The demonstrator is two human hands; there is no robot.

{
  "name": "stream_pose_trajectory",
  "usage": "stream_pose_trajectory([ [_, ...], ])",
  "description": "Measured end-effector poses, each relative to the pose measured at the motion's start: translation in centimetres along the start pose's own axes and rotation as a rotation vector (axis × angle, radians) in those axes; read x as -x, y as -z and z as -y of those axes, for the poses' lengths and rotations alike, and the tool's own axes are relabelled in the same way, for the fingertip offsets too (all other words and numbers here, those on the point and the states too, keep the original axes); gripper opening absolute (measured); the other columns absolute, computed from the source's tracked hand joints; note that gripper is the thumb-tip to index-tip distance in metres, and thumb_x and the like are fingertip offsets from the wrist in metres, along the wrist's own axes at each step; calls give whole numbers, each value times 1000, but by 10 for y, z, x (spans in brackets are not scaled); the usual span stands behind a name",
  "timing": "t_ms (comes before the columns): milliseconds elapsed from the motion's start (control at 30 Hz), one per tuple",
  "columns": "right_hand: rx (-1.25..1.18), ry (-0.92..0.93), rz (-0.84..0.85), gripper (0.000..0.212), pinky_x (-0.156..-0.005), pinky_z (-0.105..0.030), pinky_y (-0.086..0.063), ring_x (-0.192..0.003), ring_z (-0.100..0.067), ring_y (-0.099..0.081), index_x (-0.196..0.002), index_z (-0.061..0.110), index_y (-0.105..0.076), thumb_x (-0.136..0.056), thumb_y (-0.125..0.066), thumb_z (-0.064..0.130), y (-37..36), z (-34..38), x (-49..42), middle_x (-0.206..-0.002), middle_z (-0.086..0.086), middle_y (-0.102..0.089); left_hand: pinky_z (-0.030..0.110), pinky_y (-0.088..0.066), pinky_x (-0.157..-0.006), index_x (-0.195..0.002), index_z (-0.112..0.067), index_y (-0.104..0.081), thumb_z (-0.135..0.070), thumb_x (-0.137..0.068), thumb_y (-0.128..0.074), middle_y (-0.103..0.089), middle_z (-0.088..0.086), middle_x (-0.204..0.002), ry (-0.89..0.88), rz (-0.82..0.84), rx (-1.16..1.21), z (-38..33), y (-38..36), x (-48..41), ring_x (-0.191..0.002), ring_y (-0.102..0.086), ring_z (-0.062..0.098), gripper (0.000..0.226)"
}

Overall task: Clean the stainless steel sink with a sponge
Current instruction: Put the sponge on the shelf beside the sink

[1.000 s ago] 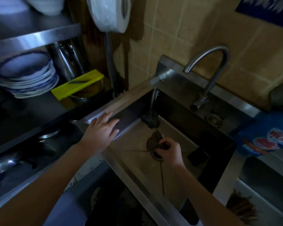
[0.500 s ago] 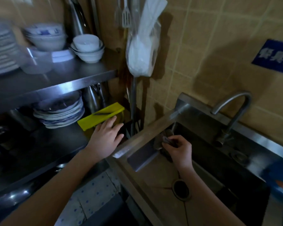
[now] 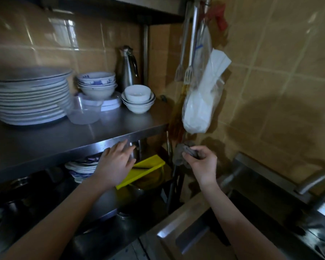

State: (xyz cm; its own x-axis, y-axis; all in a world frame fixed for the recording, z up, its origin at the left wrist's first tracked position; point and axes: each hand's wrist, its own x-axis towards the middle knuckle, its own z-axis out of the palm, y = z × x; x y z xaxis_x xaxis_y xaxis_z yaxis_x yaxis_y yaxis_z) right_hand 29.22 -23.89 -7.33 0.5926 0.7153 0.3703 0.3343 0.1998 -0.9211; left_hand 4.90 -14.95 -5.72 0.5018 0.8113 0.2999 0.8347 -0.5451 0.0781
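The right hand (image 3: 201, 162) is raised clear of the sink (image 3: 178, 225), thumb and fingers pinched on a dark, limp wad that I take to be the sponge (image 3: 182, 153), though it looks crumpled more like a rag. It hangs just left of the knuckles, in front of the wall tiles and below the hanging plastic bag (image 3: 201, 102). The sink lies below and to the right of that hand, its near rim running from lower left up toward the far right, with the faucet (image 3: 315, 180) at the back edge; the basin itself is mostly in shadow. So the coming move, as I judge it, is downward and slightly rightward, and the right hand is plainly the nearer one, directly above the sink's left corner. The left hand (image 3: 116, 162) holds nothing: fingers spread and flat, held in front of the steel shelf (image 3: 120, 126) edge, whether touching it I cannot tell, well apart from the sink. Counts: one sponge, one sink, one faucet, two hands. On the shelf stand one tall plate stack (image 3: 30, 98), two bowl stacks (image 3: 97, 85), one clear tub (image 3: 83, 112) and one metal jug (image 3: 127, 66); two spatulas (image 3: 188, 75) hang beside the bag, and one yellow board (image 3: 148, 170) sits below the shelf.
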Motion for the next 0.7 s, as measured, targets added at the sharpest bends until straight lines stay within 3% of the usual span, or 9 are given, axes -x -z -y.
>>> stream_pose_trajectory([
  [200,-8,43,-39,15,-64,-1,-43,-69,8,-59,-84,6,-67,-74,-78,8,-77,16,-58,-79,1,-66,40,-30,-106,-139,-27,-37,-43,-93,-43,-26,4,-154,46,-11,-39,49,7,-34,-135,-35,25,49],
  [300,8,39,-50,16,-63,-3,-44,-74,1,-58,-84,9,-65,-75,-78,12,-113,19,-82,-81,0,-64,41,-30,-106,-140,-27,-35,-42,-93,-42,-26,4,-153,46,4,-54,70,6,-52,-134,-35,26,50],
  [467,46,-7,-81,16,-55,-1,-42,-69,0,-55,-82,16,-61,-77,-76,14,-156,14,-116,-78,5,-60,41,-28,-107,-141,-28,-32,-43,-94,-39,-24,3,-154,53,52,-42,98,-2,-77,-136,-33,27,50],
  [533,76,-37,-98,16,-56,-5,-41,-70,-3,-56,-83,17,-60,-78,-75,14,-170,11,-127,-82,3,-61,41,-27,-108,-142,-27,-32,-43,-94,-38,-24,4,-154,45,64,-50,108,-6,-85,-136,-32,26,51],
  [633,105,-81,-103,16,-69,-22,-45,-81,-13,-58,-87,17,-60,-80,-74,15,-188,8,-141,-88,1,-61,43,-26,-110,-142,-27,-32,-43,-94,-39,-25,4,-153,48,69,-48,122,-10,-97,-137,-31,26,51],
  [700,126,-90,-97,16,-67,-19,-44,-80,-12,-57,-87,18,-59,-80,-73,15,-198,6,-149,-86,2,-60,44,-25,-111,-142,-28,-31,-43,-94,-38,-24,4,-153,46,74,-35,128,-14,-104,-137,-29,27,50],
])
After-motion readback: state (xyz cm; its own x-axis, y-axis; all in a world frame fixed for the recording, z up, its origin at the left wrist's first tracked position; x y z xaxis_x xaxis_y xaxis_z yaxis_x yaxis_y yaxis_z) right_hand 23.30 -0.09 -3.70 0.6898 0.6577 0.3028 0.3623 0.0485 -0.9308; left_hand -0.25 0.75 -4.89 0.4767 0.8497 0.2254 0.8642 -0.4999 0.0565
